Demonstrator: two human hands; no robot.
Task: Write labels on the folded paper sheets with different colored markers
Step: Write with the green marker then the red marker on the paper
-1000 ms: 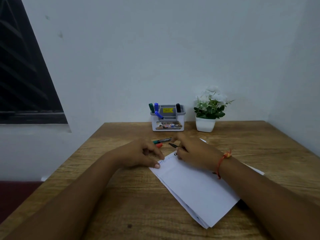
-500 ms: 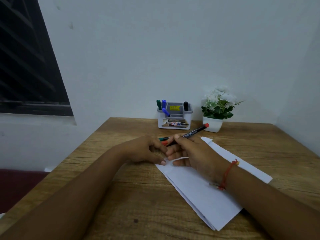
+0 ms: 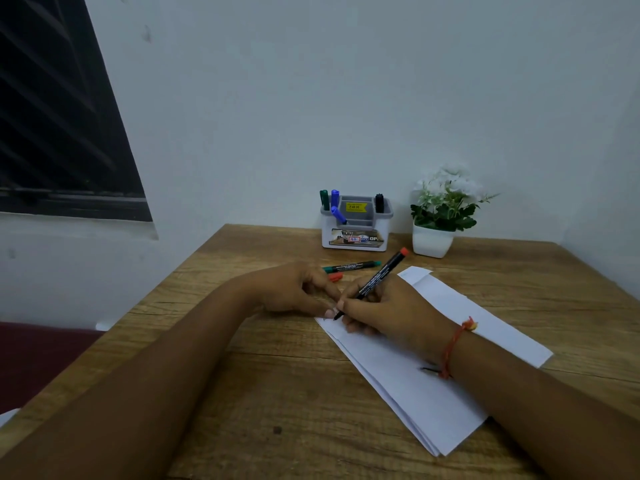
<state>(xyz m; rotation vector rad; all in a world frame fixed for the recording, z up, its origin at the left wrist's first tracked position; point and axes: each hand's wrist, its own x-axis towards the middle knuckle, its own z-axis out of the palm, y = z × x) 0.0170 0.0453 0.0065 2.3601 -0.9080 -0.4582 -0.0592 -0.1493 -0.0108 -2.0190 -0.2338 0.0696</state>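
A stack of folded white paper sheets (image 3: 408, 386) lies slanted on the wooden table (image 3: 242, 393). My right hand (image 3: 391, 313) grips a black marker with a red end (image 3: 377, 277), its tip touching the top sheet's near-left corner. My left hand (image 3: 294, 289) rests on the table with its fingertips pressing that corner. Behind my left hand lie a green marker (image 3: 353, 266) and a red cap (image 3: 335, 277).
A white and grey organiser (image 3: 355, 233) with green, blue and black markers stands at the back by the wall. A white pot of flowers (image 3: 437, 223) stands to its right. The table's left edge runs diagonally near my left forearm.
My right hand has turned the red-ended marker upright into a writing grip and set its tip on the paper's corner. The left hand has stayed on the corner. The camera has shifted a little.
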